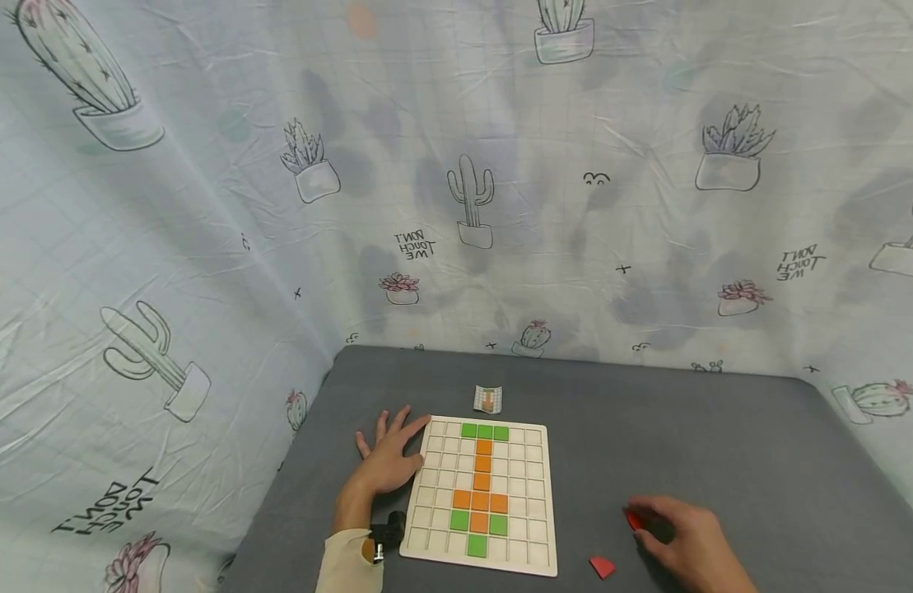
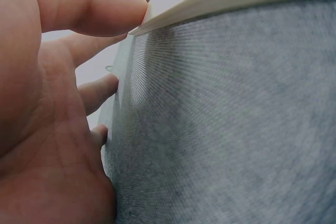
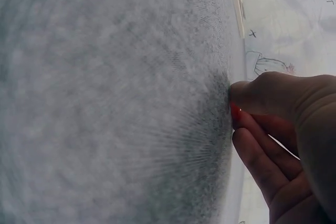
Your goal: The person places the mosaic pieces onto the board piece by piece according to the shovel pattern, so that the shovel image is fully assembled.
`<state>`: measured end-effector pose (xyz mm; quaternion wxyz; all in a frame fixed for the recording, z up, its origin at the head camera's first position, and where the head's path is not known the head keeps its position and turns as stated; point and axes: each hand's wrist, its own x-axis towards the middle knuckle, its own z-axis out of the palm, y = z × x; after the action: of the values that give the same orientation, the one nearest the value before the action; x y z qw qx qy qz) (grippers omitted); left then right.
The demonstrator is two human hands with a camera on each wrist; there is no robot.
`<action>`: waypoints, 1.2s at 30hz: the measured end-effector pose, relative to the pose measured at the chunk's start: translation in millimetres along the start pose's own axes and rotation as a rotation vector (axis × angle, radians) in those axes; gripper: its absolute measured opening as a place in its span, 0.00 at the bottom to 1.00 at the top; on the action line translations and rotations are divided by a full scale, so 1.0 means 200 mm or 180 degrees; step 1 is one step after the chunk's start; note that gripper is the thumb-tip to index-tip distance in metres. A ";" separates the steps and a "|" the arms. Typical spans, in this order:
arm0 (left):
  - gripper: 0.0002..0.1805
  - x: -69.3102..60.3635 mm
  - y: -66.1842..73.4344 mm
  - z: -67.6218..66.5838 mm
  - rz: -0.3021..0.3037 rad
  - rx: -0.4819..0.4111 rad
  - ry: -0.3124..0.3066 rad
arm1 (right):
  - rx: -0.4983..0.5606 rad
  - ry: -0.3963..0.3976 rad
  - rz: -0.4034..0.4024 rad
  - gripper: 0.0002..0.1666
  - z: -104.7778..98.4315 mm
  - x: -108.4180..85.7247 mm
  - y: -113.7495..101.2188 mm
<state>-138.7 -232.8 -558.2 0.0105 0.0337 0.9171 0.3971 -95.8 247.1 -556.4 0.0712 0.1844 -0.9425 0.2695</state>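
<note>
A cream grid board (image 1: 533,494) lies on the grey table, with several orange tiles (image 1: 482,464) and green tiles (image 1: 477,545) in its cells. My left hand (image 1: 389,461) rests at the board's left side, fingers spread, with thumb and index finger touching its edge. In the left wrist view the thumb (image 2: 105,6) meets the board's rim. To the right of the board, my right hand (image 1: 682,531) pinches a small red piece (image 1: 634,520) at the tabletop. Fingers partly hide that red piece (image 3: 235,112) in the right wrist view. Another red piece (image 1: 602,567), wedge-shaped, lies between board and hand.
A small picture card (image 1: 488,399) showing an orange and green pattern lies behind the board. The grey table (image 1: 634,428) stretches to the right. A pale cloth with cactus drawings (image 1: 471,202) hangs behind and to the left of the table.
</note>
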 end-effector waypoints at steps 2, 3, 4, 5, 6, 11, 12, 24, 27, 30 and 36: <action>0.38 0.00 0.00 0.00 -0.0013 0.0017 -0.0010 | 0.0021 0.0017 0.0076 0.27 0.00 0.00 0.00; 0.38 0.00 0.00 0.01 -0.0007 0.0005 -0.0002 | 0.0024 0.0027 0.0097 0.26 0.00 0.00 -0.01; 0.38 0.00 -0.01 0.01 0.0008 -0.0008 0.0010 | 0.0033 0.0025 0.0110 0.26 0.00 0.00 -0.01; 0.38 0.00 -0.01 0.01 -0.0001 -0.0007 0.0007 | 0.0045 0.0029 0.0122 0.25 -0.01 0.00 -0.01; 0.38 0.00 -0.01 0.01 -0.0002 -0.0007 0.0006 | 0.0050 0.0019 0.0135 0.25 -0.01 0.00 -0.02; 0.38 -0.01 -0.03 0.01 0.0081 -0.0082 0.0061 | 0.0175 0.0022 0.0038 0.24 -0.02 0.00 -0.06; 0.38 -0.01 -0.04 0.02 0.0094 -0.0092 0.0073 | 0.0211 0.0048 -0.0034 0.24 -0.02 0.01 -0.07; 0.38 0.00 -0.02 0.01 -0.0046 0.0024 -0.0010 | 0.0544 0.0461 -0.0751 0.24 0.00 0.09 -0.31; 0.38 0.00 -0.02 0.01 -0.0054 0.0014 -0.0018 | 0.0646 0.0417 -0.0750 0.23 0.01 0.12 -0.37; 0.38 0.00 -0.02 0.01 -0.0052 0.0012 -0.0018 | 0.0738 0.0301 -0.0774 0.23 0.00 0.14 -0.43; 0.37 0.00 -0.01 0.00 -0.0038 0.0014 -0.0023 | 0.0780 0.0060 -0.0779 0.23 0.00 0.19 -0.51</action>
<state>-139.4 -233.8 -560.2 0.0160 0.0297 0.9181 0.3949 -92.3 155.2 -498.6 0.0893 0.3026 -0.8724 0.3734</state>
